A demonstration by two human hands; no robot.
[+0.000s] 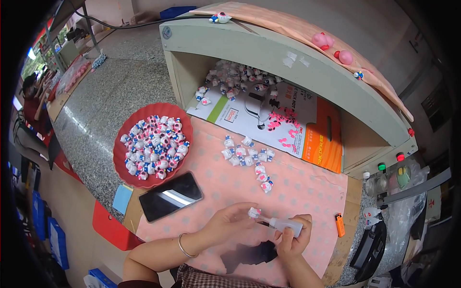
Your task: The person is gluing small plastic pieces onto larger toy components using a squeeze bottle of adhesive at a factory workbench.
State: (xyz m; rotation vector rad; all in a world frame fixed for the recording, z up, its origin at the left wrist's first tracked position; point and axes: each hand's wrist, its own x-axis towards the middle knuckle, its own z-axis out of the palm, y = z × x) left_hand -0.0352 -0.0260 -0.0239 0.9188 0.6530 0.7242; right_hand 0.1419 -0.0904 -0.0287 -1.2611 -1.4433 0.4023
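Observation:
My left hand [224, 223] pinches a small white figurine head [254, 212] with a pink mark on it. In my right hand [294, 240] is a translucent white squeeze bottle [287, 225], its thin nozzle pointing left at the figurine. The nozzle tip is at or close to the figurine; whether they touch I cannot tell. Beyond my hands, a loose group of small white, blue and pink figurines [240, 151] lies on the pink dotted cloth [211, 144]. Back left, a red scalloped bowl [118, 161] is heaped with similar figurines.
A black phone [171, 196] lies beside a blue notepad [122, 198]. Behind stands a grey-green open box [269, 53] holding more figurines and pink pieces [283, 120] on printed cardboard. An orange lighter [340, 225] and black pouch [370, 252] lie right. Another person [32, 98] sits far left.

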